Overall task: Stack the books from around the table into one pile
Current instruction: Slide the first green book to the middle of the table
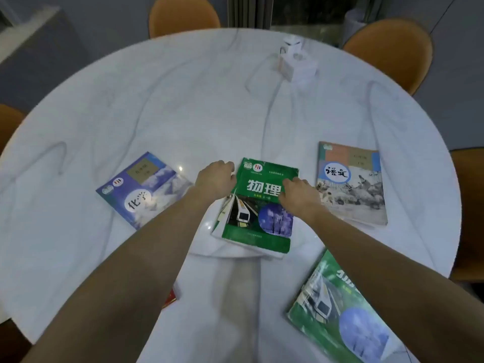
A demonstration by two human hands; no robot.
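Observation:
A green physics book (258,218) lies in the middle of the round white marble table (157,100), askew on top of another book (218,226) whose pale edge shows at its left and bottom. My left hand (216,179) grips the green book's top left corner. My right hand (298,197) holds its right edge, fingers over the cover. A blue chemistry book (141,189) lies flat to the left. A Chinese-language book (351,187) lies flat to the right. A second green physics book (337,310) lies near me on the right. A red book (170,299) peeks out beneath my left forearm.
A small white box (296,61) stands at the table's far side. Orange chairs (183,14) (392,48) ring the table, with others at the left and right edges. The table's rim curves close on my left and right.

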